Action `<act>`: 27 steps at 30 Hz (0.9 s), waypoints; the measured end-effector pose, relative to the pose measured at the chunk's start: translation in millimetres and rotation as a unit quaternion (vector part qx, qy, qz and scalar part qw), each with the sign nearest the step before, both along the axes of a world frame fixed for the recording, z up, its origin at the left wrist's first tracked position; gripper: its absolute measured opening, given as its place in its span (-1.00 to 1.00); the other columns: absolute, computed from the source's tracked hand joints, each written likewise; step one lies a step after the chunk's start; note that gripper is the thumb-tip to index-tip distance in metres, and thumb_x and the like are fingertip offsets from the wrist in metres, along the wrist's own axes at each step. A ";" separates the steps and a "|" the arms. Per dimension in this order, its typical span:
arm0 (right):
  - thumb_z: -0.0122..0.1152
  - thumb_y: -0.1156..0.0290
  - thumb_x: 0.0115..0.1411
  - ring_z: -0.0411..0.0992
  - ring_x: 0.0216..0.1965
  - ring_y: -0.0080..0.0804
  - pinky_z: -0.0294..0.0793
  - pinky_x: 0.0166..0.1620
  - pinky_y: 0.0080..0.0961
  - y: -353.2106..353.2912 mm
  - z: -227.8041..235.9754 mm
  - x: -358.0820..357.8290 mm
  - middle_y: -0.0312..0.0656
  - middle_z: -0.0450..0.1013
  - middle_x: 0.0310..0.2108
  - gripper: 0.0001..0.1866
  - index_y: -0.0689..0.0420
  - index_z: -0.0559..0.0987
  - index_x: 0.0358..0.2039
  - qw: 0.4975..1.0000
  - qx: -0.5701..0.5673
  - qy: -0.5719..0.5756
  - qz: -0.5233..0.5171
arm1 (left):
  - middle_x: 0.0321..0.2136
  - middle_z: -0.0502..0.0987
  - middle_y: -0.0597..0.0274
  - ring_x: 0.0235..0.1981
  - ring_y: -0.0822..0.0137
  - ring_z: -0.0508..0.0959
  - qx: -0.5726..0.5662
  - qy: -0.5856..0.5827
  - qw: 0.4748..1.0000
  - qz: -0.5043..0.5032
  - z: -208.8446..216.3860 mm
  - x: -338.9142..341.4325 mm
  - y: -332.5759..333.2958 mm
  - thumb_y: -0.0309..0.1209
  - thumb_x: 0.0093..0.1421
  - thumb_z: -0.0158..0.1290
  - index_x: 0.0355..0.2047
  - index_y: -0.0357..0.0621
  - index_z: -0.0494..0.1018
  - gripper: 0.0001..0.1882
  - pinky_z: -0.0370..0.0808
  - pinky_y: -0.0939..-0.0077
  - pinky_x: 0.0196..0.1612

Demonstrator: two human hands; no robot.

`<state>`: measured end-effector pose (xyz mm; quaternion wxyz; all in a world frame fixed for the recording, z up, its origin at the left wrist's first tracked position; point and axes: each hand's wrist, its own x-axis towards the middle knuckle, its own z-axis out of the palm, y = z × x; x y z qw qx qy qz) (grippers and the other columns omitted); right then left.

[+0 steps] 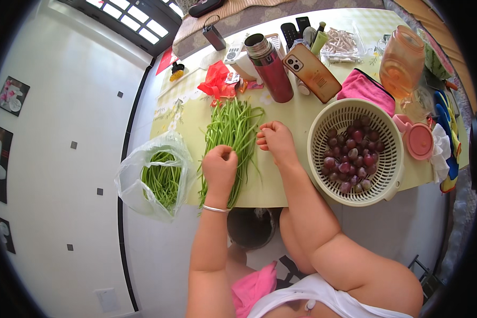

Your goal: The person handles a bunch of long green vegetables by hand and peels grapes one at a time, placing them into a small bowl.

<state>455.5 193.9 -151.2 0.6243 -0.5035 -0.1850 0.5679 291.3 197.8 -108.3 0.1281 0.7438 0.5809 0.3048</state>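
A pile of long, thin green vegetable stems [232, 123] lies lengthwise on the table in front of me. My left hand [220, 167], a pale bangle on its wrist, rests over the near left part of the pile with its fingers curled closed. Just right of the pile is my right hand [276, 139], fingers bent in and pressed together. What either hand holds, if anything, is hidden. To the left, a clear plastic bag [126, 172] stands open with shorter green stem pieces [163, 183] inside.
Right of my arm sits a cream colander [317, 153] of grapes [353, 153]. Behind the stems are a red plastic bag [217, 80], a red thermos [273, 71] and a leaning phone [312, 73]. An orange-tinted jar [403, 61] stands far right; a dark bucket [250, 228] is below the table edge.
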 end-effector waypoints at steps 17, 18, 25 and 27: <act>0.05 0.47 0.22 0.31 -0.59 -0.55 0.50 -0.44 -0.47 -2.0 -9.1 6.2 -0.27 0.38 -0.49 -0.81 0.20 0.43 -0.16 0.971 -0.001 0.235 0.033 | -0.59 0.59 0.21 -0.60 0.49 0.50 -0.051 -0.115 0.992 -0.032 2.9 31.1 -30.1 -0.43 0.12 0.20 -0.41 -0.35 0.60 -0.83 0.41 0.62 -0.48; 0.04 0.48 0.20 0.29 -0.61 -0.57 0.47 -0.47 -0.49 -4.8 -4.6 7.1 -0.28 0.37 -0.50 -0.81 0.21 0.42 -0.16 0.978 -0.005 0.209 0.016 | -0.58 0.59 0.15 -0.60 0.40 0.52 -0.049 -0.043 0.998 -0.024 0.1 30.0 -30.6 -0.39 0.10 0.21 -0.41 -0.34 0.60 -0.80 0.43 0.54 -0.48; 0.05 0.49 0.17 0.21 -0.65 -0.62 0.30 -0.57 -0.59 -12.8 8.0 8.5 -0.25 0.37 -0.50 -0.76 0.25 0.39 -0.13 0.999 -0.008 0.046 0.015 | -0.53 0.56 -0.04 -0.47 -0.03 0.58 -0.026 0.266 0.962 0.052 -17.4 52.6 -39.7 -0.25 -0.01 0.23 -0.52 -0.24 0.55 -0.73 0.51 0.18 -0.39; 0.04 0.50 0.17 0.21 -0.65 -0.62 0.29 -0.58 -0.60 -12.7 7.3 5.4 -0.22 0.40 -0.49 -0.75 0.27 0.39 -0.13 1.000 -0.003 0.027 0.012 | -0.52 0.56 -0.04 -0.46 -0.02 0.58 -0.025 0.268 0.961 0.065 -22.4 47.8 -38.4 -0.29 -0.01 0.22 -0.50 -0.24 0.54 -0.77 0.52 0.17 -0.37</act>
